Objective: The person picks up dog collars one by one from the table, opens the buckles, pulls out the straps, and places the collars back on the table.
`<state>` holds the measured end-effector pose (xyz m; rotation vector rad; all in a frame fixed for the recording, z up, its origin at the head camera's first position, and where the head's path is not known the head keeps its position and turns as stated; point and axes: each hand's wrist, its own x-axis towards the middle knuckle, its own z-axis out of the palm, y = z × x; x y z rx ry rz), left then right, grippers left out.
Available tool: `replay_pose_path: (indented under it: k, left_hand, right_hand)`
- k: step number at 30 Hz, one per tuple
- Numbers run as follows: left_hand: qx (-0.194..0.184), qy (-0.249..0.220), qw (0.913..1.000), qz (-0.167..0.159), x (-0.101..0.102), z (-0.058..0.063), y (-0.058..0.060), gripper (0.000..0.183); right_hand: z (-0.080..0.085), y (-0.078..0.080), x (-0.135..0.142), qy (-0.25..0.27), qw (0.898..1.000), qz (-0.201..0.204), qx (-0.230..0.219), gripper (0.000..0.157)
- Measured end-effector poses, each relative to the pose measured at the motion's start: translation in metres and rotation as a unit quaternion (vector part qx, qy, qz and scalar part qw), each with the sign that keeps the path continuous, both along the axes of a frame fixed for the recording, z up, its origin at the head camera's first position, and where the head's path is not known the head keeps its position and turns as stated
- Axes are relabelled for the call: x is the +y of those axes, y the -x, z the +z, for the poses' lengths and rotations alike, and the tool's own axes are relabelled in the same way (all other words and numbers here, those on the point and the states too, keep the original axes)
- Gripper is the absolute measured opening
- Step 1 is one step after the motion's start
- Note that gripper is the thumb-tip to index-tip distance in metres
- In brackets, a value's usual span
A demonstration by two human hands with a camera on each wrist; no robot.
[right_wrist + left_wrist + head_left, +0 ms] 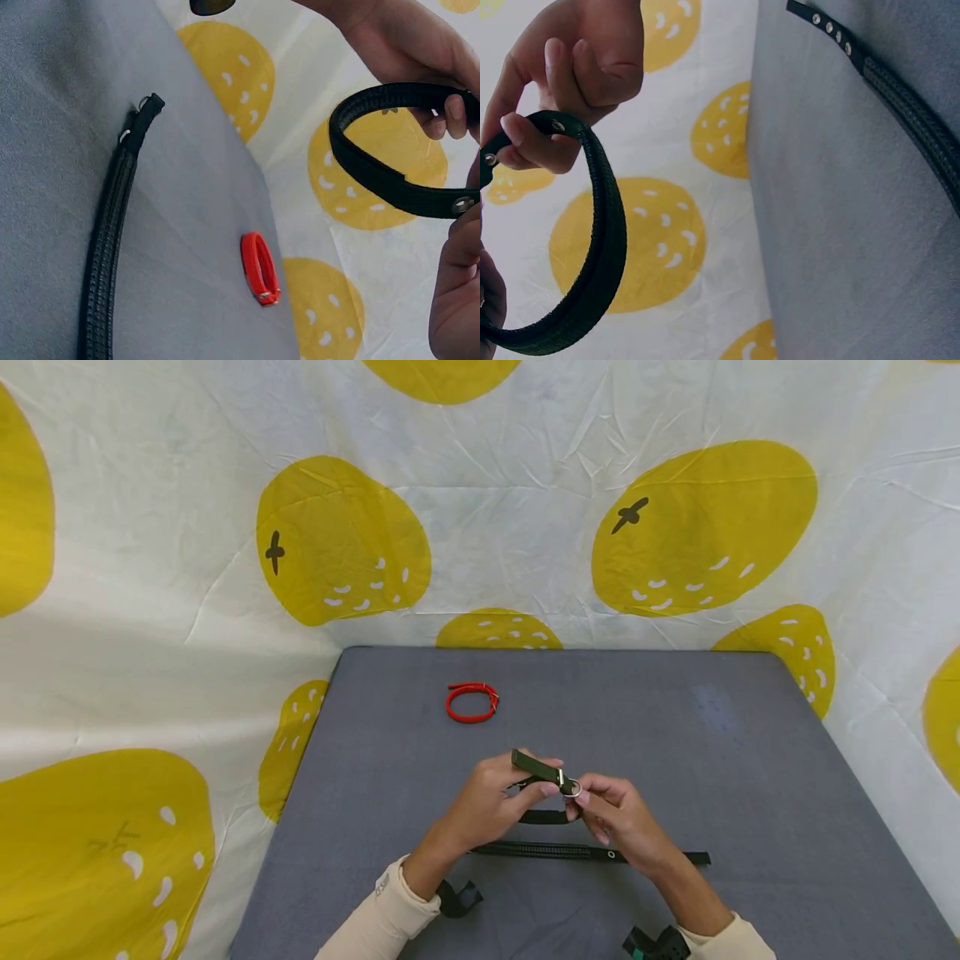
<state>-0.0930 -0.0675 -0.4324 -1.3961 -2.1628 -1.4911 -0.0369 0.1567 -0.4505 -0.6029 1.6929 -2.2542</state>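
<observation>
Both hands hold a dark green collar (534, 766) bent into a loop, raised over the grey table. My left hand (489, 797) grips it near the metal buckle, thumb in front, with the strap end sticking up past the fingers. At the ring beside the buckle, my right hand (628, 822) pinches the collar between thumb and fingers. The loop's padded band hangs below the hands and shows in the right wrist view as a wide curve. Beneath them a second dark collar (540, 851) lies stretched flat on the table, partly covered by the right hand in the head view.
A red collar (471, 719), buckled into a ring, lies farther back on the grey table (637, 718). Behind and to the sides hangs a white cloth (510, 543) printed with yellow fruit. Dark straps (459, 900) hang at both wrists.
</observation>
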Motion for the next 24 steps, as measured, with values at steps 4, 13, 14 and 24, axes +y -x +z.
replay_pose_path:
  k: [4,13,14,24]
  left_hand:
    - [-0.004,0.021,0.9997,-0.008,-0.001,-0.0006,-0.0009,0.029]
    - [-0.027,0.037,0.9987,-0.022,0.0004,0.0004,-0.0021,0.026]
    - [-0.03,0.038,0.9986,-0.023,0.0004,0.0004,-0.0023,0.027]
    - [-0.03,0.019,0.999,-0.025,0.0011,-0.0005,-0.0029,0.022]
  right_hand:
    - [0.0027,-0.0004,0.0008,-0.046,0.999,-0.017,0.008,0.027]
    - [0.0029,-0.0011,-0.0024,-0.076,0.997,-0.033,0.005,0.022]
    - [0.0026,-0.001,-0.0029,-0.07,0.997,-0.028,0.008,0.022]
    - [-0.0038,-0.0003,-0.0014,-0.059,0.998,-0.012,0.027,0.03]
